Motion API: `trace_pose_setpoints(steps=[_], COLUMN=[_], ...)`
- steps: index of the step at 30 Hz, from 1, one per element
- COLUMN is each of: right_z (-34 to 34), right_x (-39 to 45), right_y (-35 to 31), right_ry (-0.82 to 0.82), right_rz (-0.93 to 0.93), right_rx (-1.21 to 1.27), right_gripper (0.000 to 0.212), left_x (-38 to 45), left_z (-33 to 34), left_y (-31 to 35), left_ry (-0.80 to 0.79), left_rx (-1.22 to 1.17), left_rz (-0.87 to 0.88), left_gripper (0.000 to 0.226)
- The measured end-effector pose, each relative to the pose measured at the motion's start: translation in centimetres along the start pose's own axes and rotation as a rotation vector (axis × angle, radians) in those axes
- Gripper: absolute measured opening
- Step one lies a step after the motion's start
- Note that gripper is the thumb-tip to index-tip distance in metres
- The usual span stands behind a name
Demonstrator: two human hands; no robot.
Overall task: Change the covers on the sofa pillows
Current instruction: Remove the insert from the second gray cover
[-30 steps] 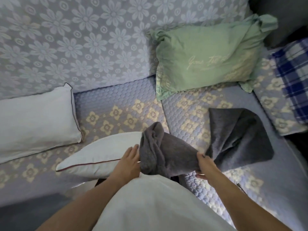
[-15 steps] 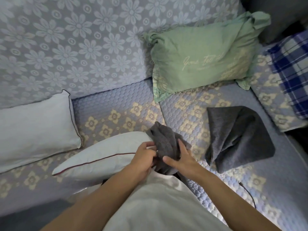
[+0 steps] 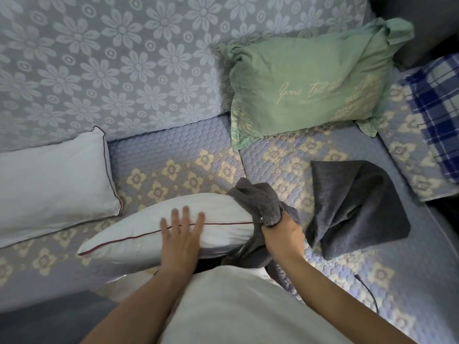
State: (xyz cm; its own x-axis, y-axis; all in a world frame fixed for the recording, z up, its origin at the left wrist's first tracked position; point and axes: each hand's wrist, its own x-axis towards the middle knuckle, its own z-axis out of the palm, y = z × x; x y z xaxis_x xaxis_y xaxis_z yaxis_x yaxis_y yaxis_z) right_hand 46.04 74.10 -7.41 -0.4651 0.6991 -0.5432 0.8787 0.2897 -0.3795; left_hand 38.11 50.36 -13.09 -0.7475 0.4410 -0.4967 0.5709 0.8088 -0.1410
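**Bare pillow pinned flat, grey cover bunched at its right end**

The left hand [image 3: 180,238] lies on the white pillow [image 3: 139,234] with fingers straight and spread, palm across the dark red piping that runs along the pillow's seam. The right hand [image 3: 283,233] is curled into a fist round a bunched grey cover [image 3: 258,202], which wraps the pillow's right end and trails down under the wrist toward the person's white shirt [image 3: 243,306].

The pillow lies near the front edge of the quilted sofa seat [image 3: 173,150], its left corner pointing out over the yellow flower pattern. Open seat shows behind it, up to the floral backrest [image 3: 111,58], and a narrower strip to its left.

A second white pillow [image 3: 49,184] with the same piping lies at the far left against the backrest, just apart from the held one. A green pillow [image 3: 308,85] with pale script leans on the backrest at the right rear. A second grey cover [image 3: 355,207], loosely folded, lies on the seat just beside the right hand, taking up most of the room on that side. Further right, a blue plaid cloth [image 3: 439,120] covers the raised end of the sofa. A thin black cable [image 3: 367,291] lies on the seat near the right forearm.
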Motion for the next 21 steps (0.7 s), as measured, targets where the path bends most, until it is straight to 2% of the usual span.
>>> trace_pose_setpoints(steps=[1,3,7,10,12,14,16,18,21], right_z=[-0.2,-1.1,-4.2,-7.6,-9.0,-7.9,-4.9,-1.6,1.1], right_x=[0.0,0.4,3.9,6.8,7.7,7.6,6.4,5.3,3.6], right_y=[0.4,1.0,2.8,4.4,4.0,1.5,-2.1,-5.6,-9.5], right_ry=[0.007,0.041,0.16,0.236,0.212,0.105,-0.076,-0.191,-0.195], right_rz=[-0.009,0.001,0.191,0.357,0.383,0.293,0.124,0.024,-0.021], right_rx=[-0.006,-0.012,0.057,0.06,0.055,0.004,-0.036,-0.019,0.009], right_gripper=[0.031,0.033,0.041,0.039,0.04,0.043,0.047,0.043,0.043], left_x=[0.3,1.3,1.5,0.7,0.0,-0.8,-1.5,-2.1,-2.7], left_z=[0.3,0.3,-2.3,-4.6,-4.9,-5.7,-7.1,-8.7,-10.7], left_y=[-1.2,-3.1,-3.1,-4.6,-7.6,-10.8,-12.8,-14.2,-18.7], left_ry=[0.074,0.144,0.169,0.195,0.233,0.28,0.299,0.297,0.347], left_rx=[-0.013,0.007,-0.048,-0.125,-0.158,-0.209,-0.259,-0.307,-0.388], left_rz=[-0.045,0.011,0.174,0.15,0.124,0.117,0.068,-0.017,-0.095], left_gripper=[0.065,0.044,0.038,0.036,0.035,0.039,0.041,0.027,0.024])
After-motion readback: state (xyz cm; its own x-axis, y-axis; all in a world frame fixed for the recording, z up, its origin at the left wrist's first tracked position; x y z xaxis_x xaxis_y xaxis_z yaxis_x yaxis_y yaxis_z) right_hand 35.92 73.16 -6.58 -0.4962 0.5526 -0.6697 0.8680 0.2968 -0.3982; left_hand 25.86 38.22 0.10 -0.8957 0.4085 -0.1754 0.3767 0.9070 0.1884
